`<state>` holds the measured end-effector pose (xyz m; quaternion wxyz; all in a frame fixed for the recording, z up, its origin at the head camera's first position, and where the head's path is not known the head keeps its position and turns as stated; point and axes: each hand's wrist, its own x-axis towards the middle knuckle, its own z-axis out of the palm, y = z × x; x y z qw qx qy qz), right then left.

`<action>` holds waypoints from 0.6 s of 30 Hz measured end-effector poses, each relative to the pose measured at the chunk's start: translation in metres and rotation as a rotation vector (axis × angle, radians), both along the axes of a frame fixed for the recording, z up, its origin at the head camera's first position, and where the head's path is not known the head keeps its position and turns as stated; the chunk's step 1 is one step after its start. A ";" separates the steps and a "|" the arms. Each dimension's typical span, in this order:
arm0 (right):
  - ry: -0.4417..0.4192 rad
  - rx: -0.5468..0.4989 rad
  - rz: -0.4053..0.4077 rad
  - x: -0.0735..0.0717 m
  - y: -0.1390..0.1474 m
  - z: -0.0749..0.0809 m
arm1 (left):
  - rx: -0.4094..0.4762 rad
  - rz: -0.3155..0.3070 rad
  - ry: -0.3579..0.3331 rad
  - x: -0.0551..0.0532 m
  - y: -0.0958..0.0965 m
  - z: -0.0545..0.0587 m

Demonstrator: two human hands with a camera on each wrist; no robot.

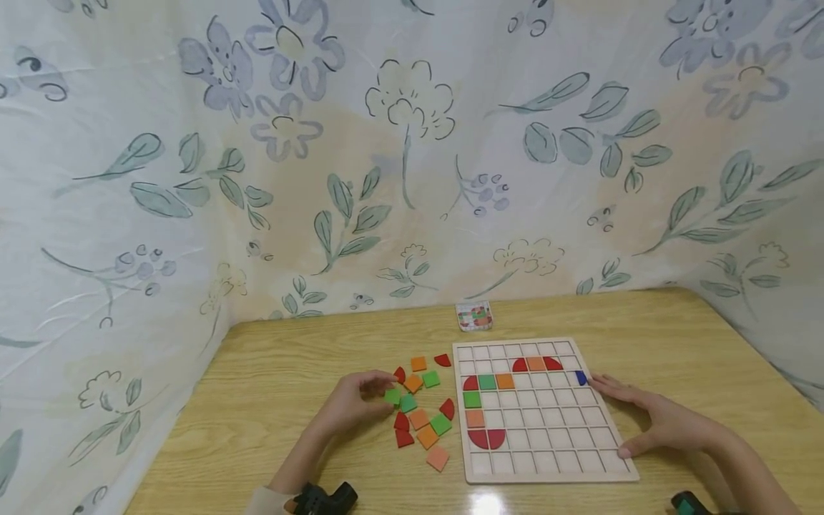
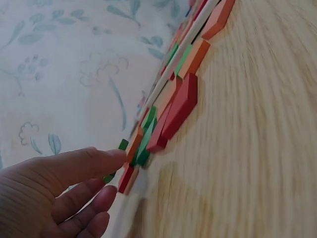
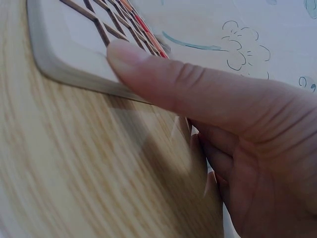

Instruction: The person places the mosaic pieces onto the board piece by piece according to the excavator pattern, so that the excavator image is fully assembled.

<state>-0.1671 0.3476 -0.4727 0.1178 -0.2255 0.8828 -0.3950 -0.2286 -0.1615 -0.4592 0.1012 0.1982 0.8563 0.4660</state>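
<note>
My left hand (image 1: 352, 402) pinches a light green square tile (image 1: 393, 395) between thumb and fingers, at the left side of a loose group of tiles. In the left wrist view the thumb covers the middle of this green tile (image 2: 123, 145). My right hand (image 1: 663, 420) lies along the right side of a pale wooden grid board (image 1: 547, 468). Its thumb (image 3: 130, 58) presses on the board's rim near the front corner, and its straight fingers reach the edge farther back. Red quarter-circles, with green and orange squares, sit in the board's left cells and upper row.
Loose orange squares (image 1: 428, 436), green squares and red quarter-circles (image 1: 404, 438) lie between left hand and board, some overlapping. A dark blue piece (image 1: 581, 378) sits at the board's right edge. Behind the board lies a small pattern card (image 1: 474, 315). Floral cloth (image 1: 412, 179) hangs around the wooden table.
</note>
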 end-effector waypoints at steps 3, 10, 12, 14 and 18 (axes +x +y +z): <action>-0.018 -0.006 -0.006 0.000 0.000 0.001 | 0.009 -0.003 0.014 -0.003 0.006 0.002; -0.053 -0.014 -0.006 0.000 0.001 0.001 | 0.001 -0.026 0.078 -0.014 0.029 0.006; -0.048 -0.021 -0.004 0.000 0.000 0.001 | 0.000 -0.027 0.074 -0.017 0.037 0.010; -0.038 -0.024 -0.003 0.001 0.000 0.001 | 0.003 -0.028 0.071 -0.018 0.046 0.014; -0.027 -0.011 -0.006 0.001 0.000 0.002 | 0.031 -0.040 0.069 -0.019 0.064 0.017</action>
